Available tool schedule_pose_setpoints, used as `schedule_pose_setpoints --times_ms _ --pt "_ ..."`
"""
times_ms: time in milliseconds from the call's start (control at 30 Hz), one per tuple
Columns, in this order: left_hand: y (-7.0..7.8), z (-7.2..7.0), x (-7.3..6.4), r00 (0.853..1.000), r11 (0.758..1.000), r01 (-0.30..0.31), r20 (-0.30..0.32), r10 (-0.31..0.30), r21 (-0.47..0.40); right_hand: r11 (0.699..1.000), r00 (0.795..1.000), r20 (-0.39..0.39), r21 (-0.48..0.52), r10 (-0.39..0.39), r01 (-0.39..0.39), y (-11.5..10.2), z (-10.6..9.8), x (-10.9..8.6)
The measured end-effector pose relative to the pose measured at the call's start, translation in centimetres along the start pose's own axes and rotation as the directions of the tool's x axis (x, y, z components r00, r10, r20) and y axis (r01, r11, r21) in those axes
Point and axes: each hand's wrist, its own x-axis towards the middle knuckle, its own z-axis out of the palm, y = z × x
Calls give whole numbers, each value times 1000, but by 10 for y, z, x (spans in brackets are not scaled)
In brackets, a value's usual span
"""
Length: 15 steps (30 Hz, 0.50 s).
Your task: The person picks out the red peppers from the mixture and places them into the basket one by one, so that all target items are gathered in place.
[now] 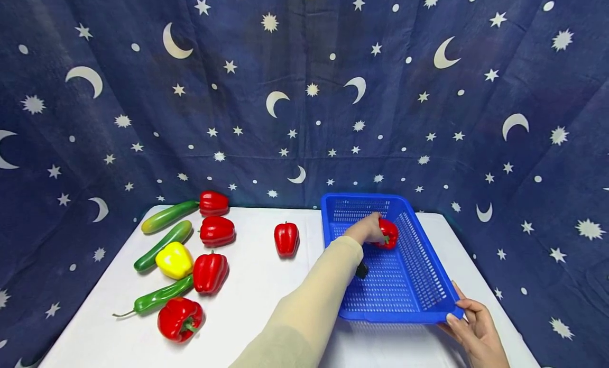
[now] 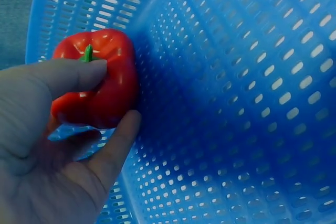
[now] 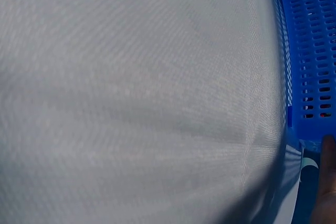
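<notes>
Inside the blue plastic basket, my left hand holds a red bell pepper near the far end. In the left wrist view the thumb lies across the top of the bell pepper beside its green stem, and a fingertip touches its lower side. My right hand pinches the basket's near right corner, thumb on the rim and fingers along the outer side. Only part of that hand shows at the edge of the right wrist view.
On the white table at left lie several red bell peppers, a yellow bell pepper, a long green pepper and two cucumber-like vegetables. Another red bell pepper stands left of the basket. A starry curtain hangs behind.
</notes>
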Motion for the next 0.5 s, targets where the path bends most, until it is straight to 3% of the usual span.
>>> schedule_pose_setpoints --times_ms 167,300,500 --pt "2 -4 -5 999 992 21 -53 -15 121 995 998 -24 -82 50 -51 -3 0 2" --pt "3 -5 -6 998 987 7 -60 3 162 988 997 -28 -132 74 -77 -6 -1 2" --pt "3 -3 -2 996 983 -34 -75 49 181 996 1000 -1 -85 28 -28 -6 -1 1"
